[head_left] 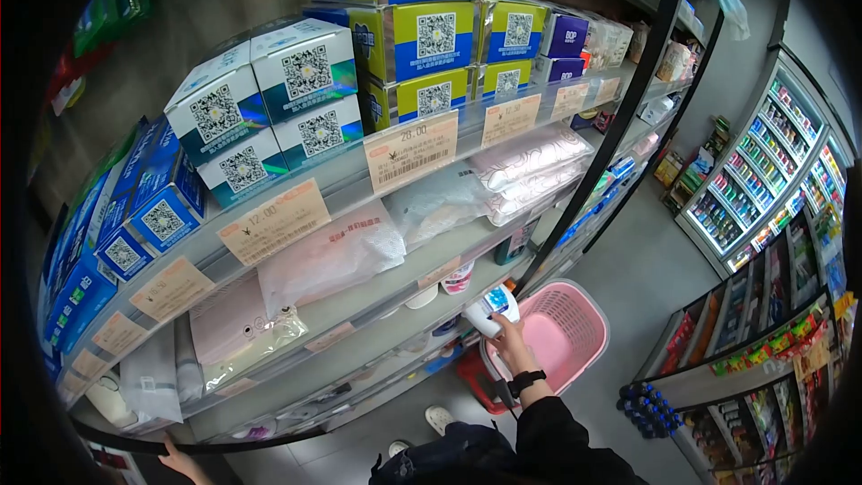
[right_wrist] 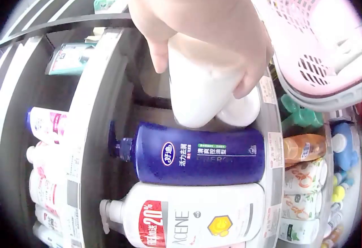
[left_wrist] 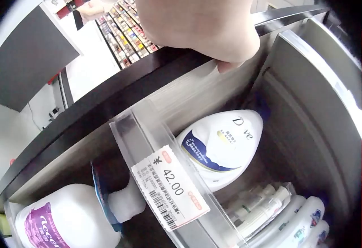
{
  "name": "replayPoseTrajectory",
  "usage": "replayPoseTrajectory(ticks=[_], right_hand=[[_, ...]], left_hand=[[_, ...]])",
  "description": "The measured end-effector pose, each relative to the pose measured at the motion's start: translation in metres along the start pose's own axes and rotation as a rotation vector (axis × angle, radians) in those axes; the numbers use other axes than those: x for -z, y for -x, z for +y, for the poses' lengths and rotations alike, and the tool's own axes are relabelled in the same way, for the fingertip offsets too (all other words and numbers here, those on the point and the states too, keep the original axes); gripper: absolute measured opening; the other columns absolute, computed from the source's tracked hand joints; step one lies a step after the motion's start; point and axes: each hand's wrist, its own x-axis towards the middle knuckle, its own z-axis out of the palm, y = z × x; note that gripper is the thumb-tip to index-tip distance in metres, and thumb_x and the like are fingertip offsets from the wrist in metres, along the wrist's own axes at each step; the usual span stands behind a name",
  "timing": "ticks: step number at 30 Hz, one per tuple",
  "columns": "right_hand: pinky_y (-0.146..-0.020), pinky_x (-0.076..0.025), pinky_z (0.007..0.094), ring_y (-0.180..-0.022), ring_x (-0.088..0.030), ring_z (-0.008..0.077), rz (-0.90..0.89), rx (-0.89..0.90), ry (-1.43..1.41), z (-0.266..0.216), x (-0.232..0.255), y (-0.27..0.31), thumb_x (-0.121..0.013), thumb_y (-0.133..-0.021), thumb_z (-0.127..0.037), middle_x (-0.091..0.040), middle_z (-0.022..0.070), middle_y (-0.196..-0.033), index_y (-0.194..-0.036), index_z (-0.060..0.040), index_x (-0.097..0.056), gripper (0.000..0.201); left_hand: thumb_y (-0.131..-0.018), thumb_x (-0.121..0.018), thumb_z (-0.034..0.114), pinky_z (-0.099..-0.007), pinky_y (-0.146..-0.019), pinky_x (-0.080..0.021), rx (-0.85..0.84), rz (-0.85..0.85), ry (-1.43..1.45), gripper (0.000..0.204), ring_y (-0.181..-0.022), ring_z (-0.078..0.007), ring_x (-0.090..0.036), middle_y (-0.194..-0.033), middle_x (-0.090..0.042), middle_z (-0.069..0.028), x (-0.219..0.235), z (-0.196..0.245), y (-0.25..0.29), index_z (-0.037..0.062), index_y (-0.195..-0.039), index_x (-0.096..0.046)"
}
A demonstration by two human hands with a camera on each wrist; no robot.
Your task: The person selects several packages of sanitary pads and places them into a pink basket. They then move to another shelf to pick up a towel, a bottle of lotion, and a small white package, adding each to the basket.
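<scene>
Right hand (right_wrist: 203,22) grasps a white bottle (right_wrist: 195,92), thumb and fingers curled round it — at upper centre of the right wrist view, just beside a dark blue pump bottle (right_wrist: 201,155). Left hand (left_wrist: 198,16) rests on the black shelf edge (left_wrist: 130,83) at top centre of the left wrist view; whether it is clenched there I cannot tell. Below that hand, near the middle, lies a white Dove bottle (left_wrist: 223,146), with a price tag (left_wrist: 169,186) reading 42.00 to its lower left.

Head view: the white bottle sits right of centre in the lower half, near the left rim of a pink basket (head_left: 594,310), and a black band (head_left: 526,383) circles the right wrist. Soft packages (head_left: 334,256) fill the shelf across the middle. Above them, boxes with QR codes (head_left: 310,76) are stacked from the left to the top centre — farther off, lit drinks fridges (head_left: 763,162) stand at the upper right
</scene>
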Motion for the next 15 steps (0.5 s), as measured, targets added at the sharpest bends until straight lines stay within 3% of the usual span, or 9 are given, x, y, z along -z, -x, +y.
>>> replayPoseTrajectory(ticks=[1, 2, 6, 8, 9, 12, 15], right_hand=[[-0.091, -0.048, 0.0565, -0.115, -0.052, 0.0368, -0.068, -0.023, -0.070, 0.005, 0.010, -0.004, -0.077, -0.077, -0.020, -0.040, 0.0166, -0.134, -0.131, -0.0109, -0.024, 0.076], [-0.091, -0.048, 0.0565, -0.115, -0.052, 0.0368, -0.060, -0.019, -0.071, 0.006, 0.016, 0.000, -0.077, -0.077, -0.020, -0.040, 0.0166, -0.134, -0.131, -0.0109, -0.024, 0.076], [-0.091, -0.048, 0.0585, -0.114, -0.054, 0.0362, -0.053, 0.032, -0.134, 0.007, 0.050, 0.008, -0.074, -0.079, -0.015, -0.050, 0.0166, -0.126, -0.129, -0.0082, -0.037, 0.063], [-0.083, -0.052, 0.0531, -0.111, -0.055, 0.0357, -0.196, -0.033, -0.194, -0.002, 0.070, 0.029, -0.074, -0.077, -0.012, -0.050, 0.0161, -0.124, -0.129, -0.0066, -0.033, 0.066], [-0.082, -0.053, 0.0530, -0.106, -0.060, 0.0338, -0.043, -0.032, -0.258, 0.007, 0.081, 0.031, -0.071, -0.079, -0.010, -0.059, 0.0139, -0.116, -0.127, -0.0051, -0.046, 0.054], [-0.081, -0.054, 0.0536, -0.102, -0.062, 0.0323, -0.115, -0.057, -0.272, 0.013, 0.135, 0.041, -0.068, -0.079, -0.010, -0.063, 0.0133, -0.111, -0.125, -0.0062, -0.052, 0.049], [-0.079, -0.054, 0.0540, -0.103, -0.062, 0.0336, -0.047, -0.056, -0.265, 0.013, 0.172, 0.066, -0.068, -0.076, -0.011, -0.062, 0.0142, -0.113, -0.126, -0.0055, -0.052, 0.052]], left_hand=[[-0.088, -0.065, 0.018, -0.0356, -0.090, -0.045, -0.014, 0.006, -0.018, 0.046, -0.098, -0.0245, -0.057, -0.117, -0.062, -0.0177, 0.009, -0.022, -0.012, -0.0168, -0.117, -0.055], [-0.089, -0.065, 0.018, -0.0362, -0.090, -0.046, -0.026, 0.013, -0.034, 0.045, -0.098, -0.0245, -0.058, -0.116, -0.062, -0.0180, 0.006, -0.020, -0.012, -0.0170, -0.116, -0.055], [-0.089, -0.064, 0.020, -0.0375, -0.088, -0.046, -0.094, 0.008, 0.006, 0.045, -0.095, -0.0263, -0.059, -0.114, -0.063, -0.0196, 0.004, -0.026, -0.018, -0.0169, -0.114, -0.057], [-0.089, -0.065, 0.021, -0.0375, -0.087, -0.046, -0.064, 0.016, 0.031, 0.044, -0.094, -0.0270, -0.059, -0.113, -0.064, -0.0197, 0.004, -0.030, -0.020, -0.0167, -0.112, -0.058], [-0.089, -0.066, 0.021, -0.0374, -0.086, -0.047, -0.068, 0.025, -0.013, 0.044, -0.094, -0.0269, -0.060, -0.112, -0.064, -0.0200, 0.006, -0.031, -0.022, -0.0168, -0.111, -0.058], [-0.088, -0.067, 0.022, -0.0371, -0.086, -0.047, -0.118, 0.063, -0.075, 0.045, -0.093, -0.0259, -0.060, -0.110, -0.065, -0.0204, 0.009, -0.046, -0.029, -0.0168, -0.108, -0.060], [-0.088, -0.067, 0.021, -0.0366, -0.086, -0.047, -0.063, 0.041, -0.069, 0.045, -0.092, -0.0256, -0.059, -0.111, -0.064, -0.0201, 0.015, -0.056, -0.030, -0.0169, -0.110, -0.060]])
